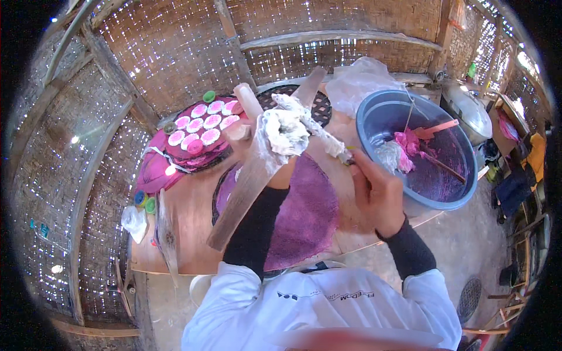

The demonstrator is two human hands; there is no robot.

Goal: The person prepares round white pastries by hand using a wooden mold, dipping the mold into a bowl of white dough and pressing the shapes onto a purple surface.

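My right hand (pixel 380 193) is closed round the near end of a narrow stick-like tool (pixel 325 139) thickly coated in white paste; its kind is hidden under the paste. The tool reaches left to a lump of sticky white paste (pixel 284 133) above the table. My left forearm (pixel 257 225), in a black sleeve, reaches up behind a long wooden slat (pixel 243 196). Only the wrist shows below the lump, so the left hand's fingers are hidden. Below my arms lies a round purple mat (pixel 304 216) on the wooden table (pixel 187 240).
On the right stands a blue-grey tub (pixel 366 126) with purple and pink mixture, a pink spatula (pixel 436 128) and a stick. Pink-and-white round cakes (pixel 211 121) sit on a magenta-covered round tray at the left. Clear plastic (pixel 363 82) lies behind, near the woven wall.
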